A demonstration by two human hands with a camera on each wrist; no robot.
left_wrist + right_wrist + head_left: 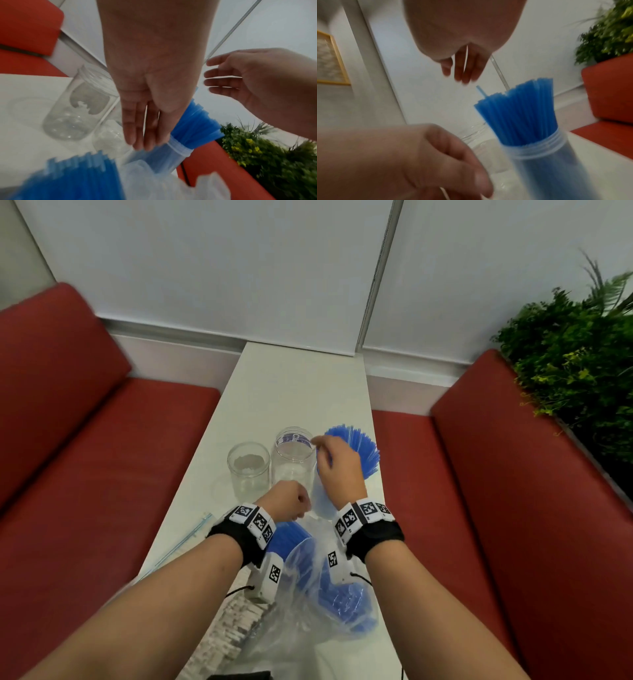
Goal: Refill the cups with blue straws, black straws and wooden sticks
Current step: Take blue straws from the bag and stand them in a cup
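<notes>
A clear cup [539,155] packed with blue straws [518,115] stands on the white table [294,392]; one straw pokes above the bunch. My right hand [334,460] hovers over the straw tops with relaxed fingers [462,70] and holds nothing. My left hand [291,503] is low beside that cup, its fingers [144,135] close to the rim, and it too holds nothing. Two empty clear cups [248,465] [294,453] stand to the left. A clear bag [308,611] with more blue straws [342,601] lies in front.
Pale wooden sticks [233,621] lie in a pile at the near left of the table, beside a clear zip bag edge [185,542]. Something black [239,676] shows at the bottom edge. Red benches [102,440] flank the narrow table, with a green plant [575,364] at the right.
</notes>
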